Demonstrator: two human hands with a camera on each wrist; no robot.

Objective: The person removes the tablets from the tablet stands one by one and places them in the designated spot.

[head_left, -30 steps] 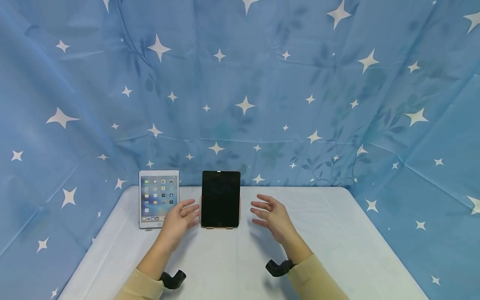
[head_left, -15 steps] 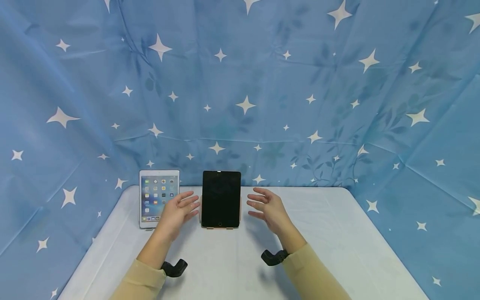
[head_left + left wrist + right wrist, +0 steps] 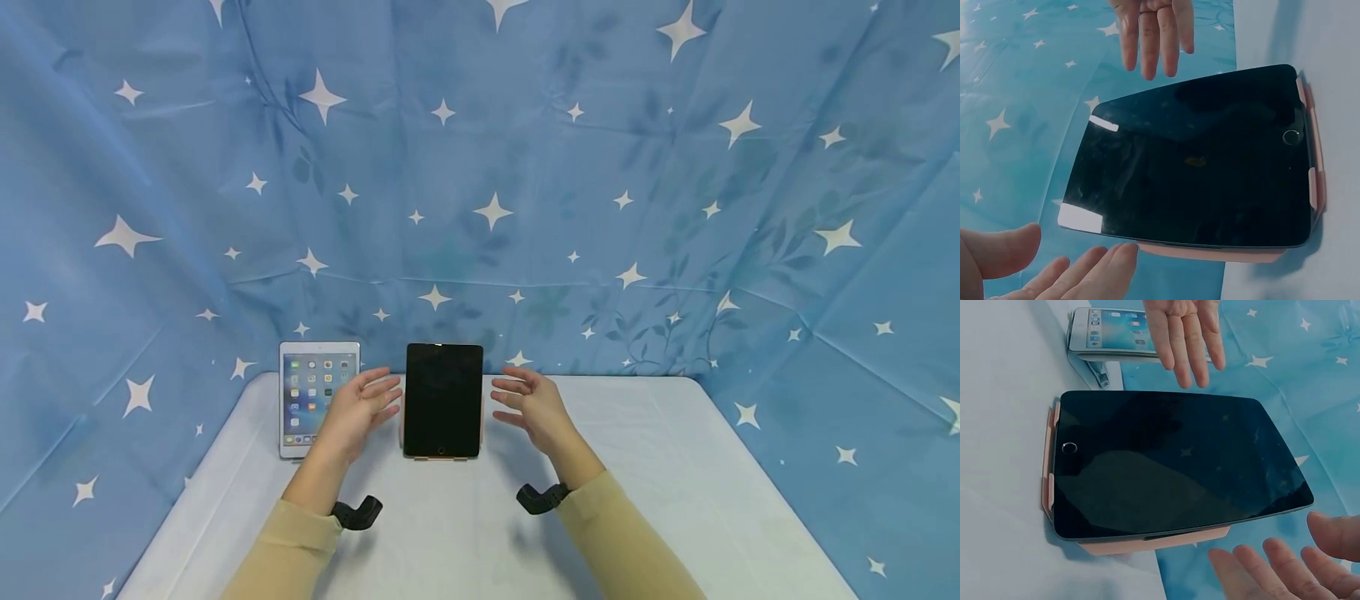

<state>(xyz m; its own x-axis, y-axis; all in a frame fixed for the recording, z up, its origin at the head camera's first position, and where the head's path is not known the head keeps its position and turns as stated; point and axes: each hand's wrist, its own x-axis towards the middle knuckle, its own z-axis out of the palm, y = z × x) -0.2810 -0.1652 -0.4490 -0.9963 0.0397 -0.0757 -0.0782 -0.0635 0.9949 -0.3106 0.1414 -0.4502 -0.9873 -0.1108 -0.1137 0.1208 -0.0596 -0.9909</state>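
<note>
A black tablet (image 3: 443,400) with a dark screen leans upright on a pink stand (image 3: 1316,150) in the middle of the table. My left hand (image 3: 358,410) is at its left side, fingers spread and pointing toward its edge, holding nothing. On the other side my right hand (image 3: 534,408) faces it with fingers extended, a small gap from the edge. A white tablet (image 3: 300,392) with a lit screen of app icons stands farther left, partly covered by my left hand in the head view. In the right wrist view the left hand's fingers (image 3: 1188,347) overlap that white tablet.
A white cloth covers the table (image 3: 637,467). Behind it hangs a blue curtain (image 3: 525,167) with white stars. Under the white tablet a grey stand (image 3: 1088,369) shows in the right wrist view.
Both hands have risen a little and moved forward. The right hand has also shifted left, nearer the black tablet. Both tablets stay in place.
</note>
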